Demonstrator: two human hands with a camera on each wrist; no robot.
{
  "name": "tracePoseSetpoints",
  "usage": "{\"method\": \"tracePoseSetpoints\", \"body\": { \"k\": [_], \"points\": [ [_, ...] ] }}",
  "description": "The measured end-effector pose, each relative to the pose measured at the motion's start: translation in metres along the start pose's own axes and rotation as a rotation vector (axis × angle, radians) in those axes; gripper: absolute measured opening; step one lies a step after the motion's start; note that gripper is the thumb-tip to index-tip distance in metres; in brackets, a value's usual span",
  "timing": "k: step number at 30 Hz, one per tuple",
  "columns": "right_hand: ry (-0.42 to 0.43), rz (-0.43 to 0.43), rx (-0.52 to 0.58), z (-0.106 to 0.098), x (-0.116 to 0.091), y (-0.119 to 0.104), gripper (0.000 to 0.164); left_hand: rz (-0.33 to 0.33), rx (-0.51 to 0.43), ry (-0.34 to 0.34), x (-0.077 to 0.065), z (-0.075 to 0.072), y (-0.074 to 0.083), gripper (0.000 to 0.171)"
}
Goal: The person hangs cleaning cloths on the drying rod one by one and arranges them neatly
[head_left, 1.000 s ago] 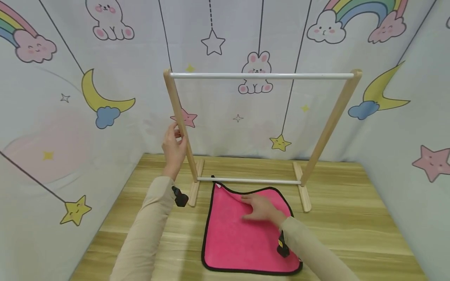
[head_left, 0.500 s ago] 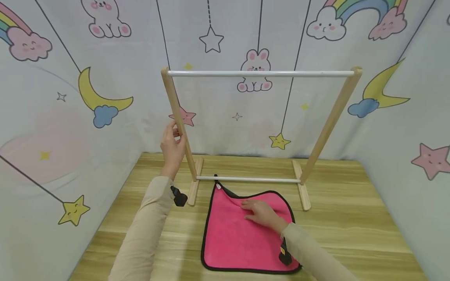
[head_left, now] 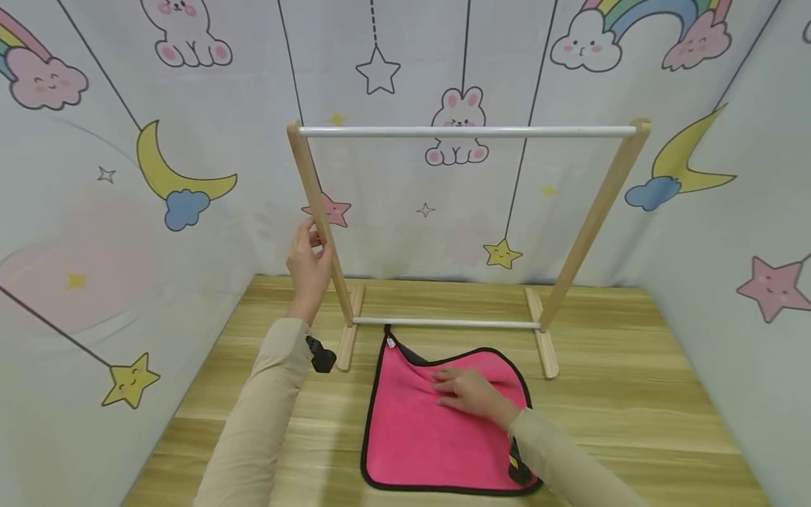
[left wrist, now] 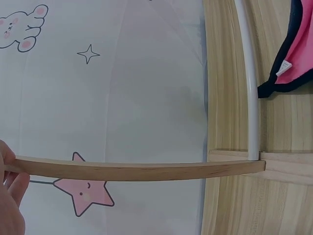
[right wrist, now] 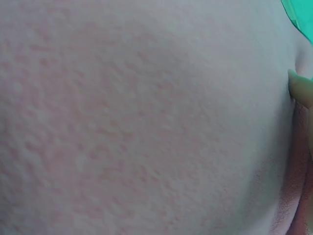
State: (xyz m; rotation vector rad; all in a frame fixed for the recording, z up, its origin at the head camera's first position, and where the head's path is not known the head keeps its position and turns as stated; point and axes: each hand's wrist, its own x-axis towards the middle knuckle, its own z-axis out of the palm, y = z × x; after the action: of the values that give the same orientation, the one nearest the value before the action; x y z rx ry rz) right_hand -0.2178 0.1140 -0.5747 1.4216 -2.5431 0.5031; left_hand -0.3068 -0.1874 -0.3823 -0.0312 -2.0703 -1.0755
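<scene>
In the head view my left hand [head_left: 308,271] grips the left upright [head_left: 309,174] of a wooden drying rack with white rods; the left wrist view shows fingers [left wrist: 17,187] at the same post. My right hand [head_left: 474,394] rests on a pink towel [head_left: 424,447] edged in black, its fingers extended and wrinkles around them. Near the rack's lower rod [head_left: 446,323] lies the towel's far left corner, with a black loop [head_left: 388,329] and a white tag [head_left: 391,343]. Dark underside shows along the curled far edge. The right wrist view is filled by washed-out towel, with one fingertip [right wrist: 301,90] at the right.
The rack stands on a wood-grain table [head_left: 633,422] on two feet, the right foot [head_left: 543,334] beyond the towel. A white fabric backdrop [head_left: 253,91] with cartoon prints encloses the table at the back and both sides.
The right hand has shifted slightly toward me, and the towel's far edge has come with it, loop now just on the near side of the lower rod. The left hand stays on the upright.
</scene>
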Motion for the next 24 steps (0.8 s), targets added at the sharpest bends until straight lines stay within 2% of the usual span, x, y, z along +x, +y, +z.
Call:
{"method": "tracePoseSetpoints", "body": {
  "k": [4,12,21,24],
  "points": [
    [0.046,-0.055,-0.017,0.003,0.0,-0.001,0.018,0.0,0.0,-0.001,0.0,0.0,0.001,0.039],
    [0.076,-0.073,-0.034,0.002,0.005,-0.003,0.012,-0.016,-0.007,0.001,0.001,-0.001,0.002,0.04],
    [0.131,0.033,0.084,0.006,0.01,-0.008,0.009,0.009,-0.005,-0.001,-0.001,-0.001,0.0,0.04],
    [0.124,0.1,0.153,0.006,0.01,-0.009,0.009,0.019,0.002,-0.001,-0.001,0.0,0.0,0.04]
  ]
}}
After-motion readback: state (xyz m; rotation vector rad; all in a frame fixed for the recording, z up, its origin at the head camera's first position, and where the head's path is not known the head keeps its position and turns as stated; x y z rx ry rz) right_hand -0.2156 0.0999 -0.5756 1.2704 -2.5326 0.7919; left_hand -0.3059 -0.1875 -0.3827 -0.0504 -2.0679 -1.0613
